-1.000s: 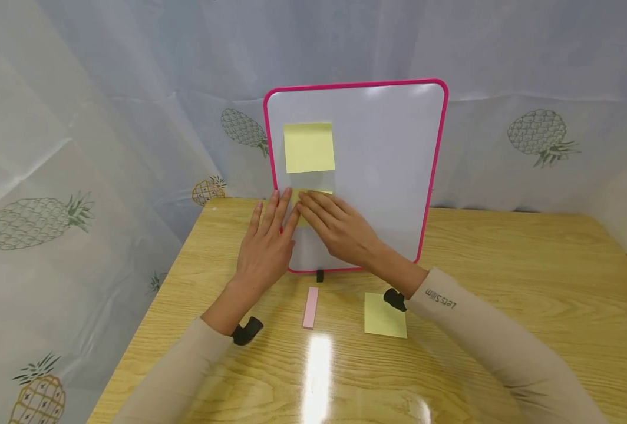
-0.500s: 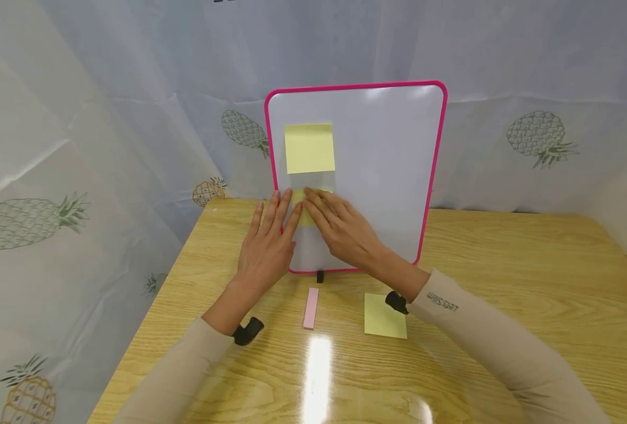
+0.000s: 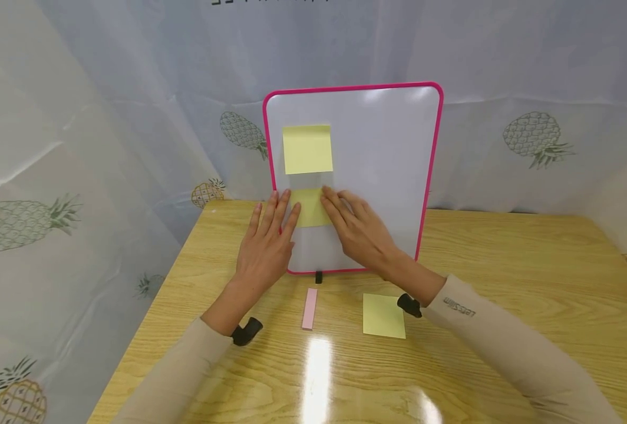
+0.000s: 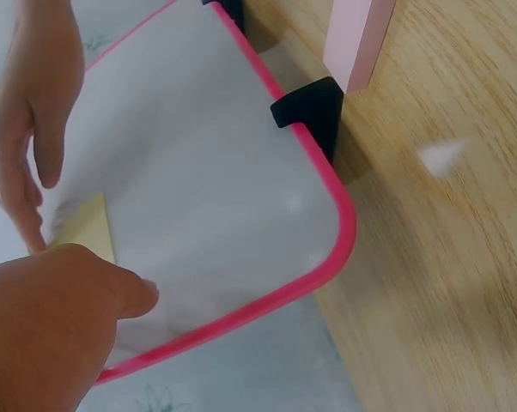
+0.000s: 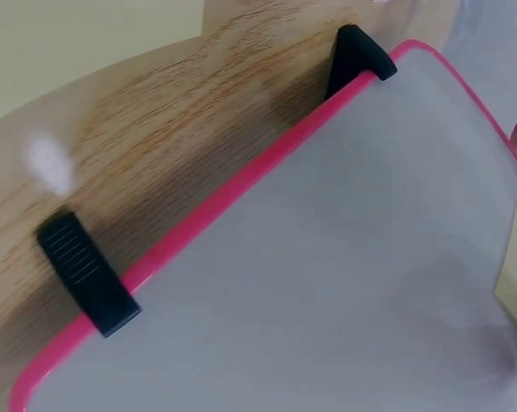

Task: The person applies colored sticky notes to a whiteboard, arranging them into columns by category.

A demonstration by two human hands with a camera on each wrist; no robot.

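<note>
A whiteboard [image 3: 382,153] with a pink frame stands on the wooden table, held by black stand feet [image 5: 88,273]. One yellow sticky note [image 3: 307,149] is stuck at its upper left. Below that lies a second yellow sticky note [image 3: 312,207], flat against the board. My left hand [image 3: 266,247] rests with fingers spread and straight over the board's left edge, fingertips at this note's left side. My right hand [image 3: 358,227] touches the same note's upper right corner with extended fingertips. In the left wrist view part of the lower note [image 4: 88,230] shows between both hands.
On the table [image 3: 504,282], in front of the board, lie a pink strip-shaped pad [image 3: 309,308] and a yellow sticky note pad [image 3: 383,316]. Behind the board hangs a pale curtain [image 3: 478,53] with pineapple prints. Black camera straps sit at both wrists.
My right hand has slid rightward along the lower note's top edge, from its left part to its right corner, uncovering more yellow. My left hand has stayed in place.
</note>
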